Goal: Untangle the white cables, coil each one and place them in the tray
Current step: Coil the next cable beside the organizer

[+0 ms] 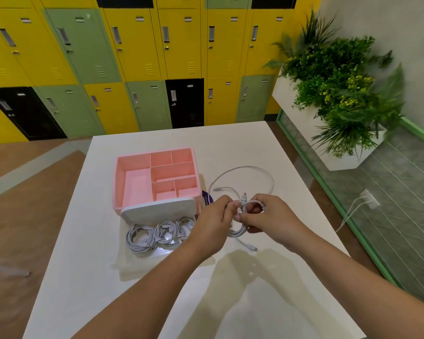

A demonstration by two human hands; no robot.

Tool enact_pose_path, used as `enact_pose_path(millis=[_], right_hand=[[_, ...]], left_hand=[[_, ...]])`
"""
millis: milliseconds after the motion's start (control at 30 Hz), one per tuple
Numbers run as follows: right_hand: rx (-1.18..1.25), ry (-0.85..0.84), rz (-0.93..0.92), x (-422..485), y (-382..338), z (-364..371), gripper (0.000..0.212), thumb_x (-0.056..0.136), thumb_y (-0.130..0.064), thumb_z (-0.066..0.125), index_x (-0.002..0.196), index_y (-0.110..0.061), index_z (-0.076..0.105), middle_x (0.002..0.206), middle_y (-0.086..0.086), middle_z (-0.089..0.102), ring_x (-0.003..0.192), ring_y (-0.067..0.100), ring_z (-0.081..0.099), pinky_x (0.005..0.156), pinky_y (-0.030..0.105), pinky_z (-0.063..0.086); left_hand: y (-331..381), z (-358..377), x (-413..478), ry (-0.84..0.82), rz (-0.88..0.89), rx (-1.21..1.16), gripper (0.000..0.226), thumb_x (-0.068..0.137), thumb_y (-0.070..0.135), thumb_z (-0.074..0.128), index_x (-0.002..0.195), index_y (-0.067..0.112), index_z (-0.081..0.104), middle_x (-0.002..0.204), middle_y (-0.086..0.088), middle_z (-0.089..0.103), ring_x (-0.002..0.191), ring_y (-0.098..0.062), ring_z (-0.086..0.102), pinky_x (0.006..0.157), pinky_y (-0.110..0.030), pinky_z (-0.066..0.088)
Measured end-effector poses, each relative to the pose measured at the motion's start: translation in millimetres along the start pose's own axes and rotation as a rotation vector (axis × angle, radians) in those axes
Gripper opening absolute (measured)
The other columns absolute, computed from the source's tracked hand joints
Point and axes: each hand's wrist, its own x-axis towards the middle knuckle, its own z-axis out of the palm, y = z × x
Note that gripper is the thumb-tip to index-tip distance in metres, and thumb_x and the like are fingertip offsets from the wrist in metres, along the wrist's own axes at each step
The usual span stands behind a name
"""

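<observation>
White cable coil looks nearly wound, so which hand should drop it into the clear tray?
Left hand: it grips the white cable coil on the side nearer the clear plastic tray.

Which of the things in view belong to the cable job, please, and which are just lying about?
Job: left hand, right hand, half-coiled cable, loose cable loop, coiled cables, clear tray.
Lying about: pink organiser, planter, lockers.

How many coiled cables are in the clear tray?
3, side by side: left coil, middle coil, right coil; the left hand may hide more.
</observation>
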Motion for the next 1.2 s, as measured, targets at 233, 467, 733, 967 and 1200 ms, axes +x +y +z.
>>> enact_pose_path(millis=[233,467,733,967,1200], right_hand=[[0.110,0.045,-0.024,5,9,5,0.020,0.078,-0.008,0.076,0.078,0.001,0.058,0.070,0.012,0.058,0.064,0.022,0.064,0.077,0.044,0.060],[-0.005,0.213,-0.047,14,15,-1,0.021,0.077,-0.004,0.075,0.072,-0.004,0.055,0.067,0.008,0.059,0.060,0.019,0.062,0.068,0.040,0.060],[-0.051,0.149,0.020,19,19,-7,0.023,0.079,-0.003,0.074,0.069,-0.008,0.053,0.070,0.007,0.059,0.062,0.019,0.061,0.062,0.028,0.056],[-0.038,0.148,0.023,20,21,-6,0.021,0.078,-0.001,0.072,0.069,-0.007,0.053,0.068,0.005,0.057,0.060,0.020,0.061,0.069,0.039,0.060],[0.075,0.149,0.020,21,20,-8,0.025,0.079,0.003,0.070,0.067,-0.007,0.051,0.070,0.009,0.056,0.058,0.020,0.061,0.068,0.037,0.059]], left_hand=[[0,-5,1,-0.036,-0.017,-0.030,0.036,0.098,0.049,0.043,0.088,0.017,0.057,0.080,-0.007,0.061,0.076,-0.024,0.059,0.075,-0.051,0.053],[-6,-17,-5,-0.154,-0.134,-0.063,0.041,0.076,0.040,0.079,0.100,0.019,0.054,0.081,0.006,0.058,0.064,0.005,0.051,0.062,-0.013,0.044],[-20,-13,-2,0.053,0.433,0.627,0.021,0.084,0.046,0.063,0.094,0.029,0.070,0.094,0.006,0.052,0.086,-0.016,0.047,0.071,-0.026,0.042],[-15,-3,-4,0.174,0.346,0.499,0.018,0.093,0.030,0.051,0.092,0.022,0.066,0.081,0.011,0.044,0.073,-0.016,0.048,0.067,-0.025,0.032],[-22,-4,-4,0.202,0.254,0.193,0.009,0.094,0.019,0.060,0.092,0.023,0.068,0.085,0.021,0.055,0.084,-0.004,0.053,0.074,-0.014,0.039]])
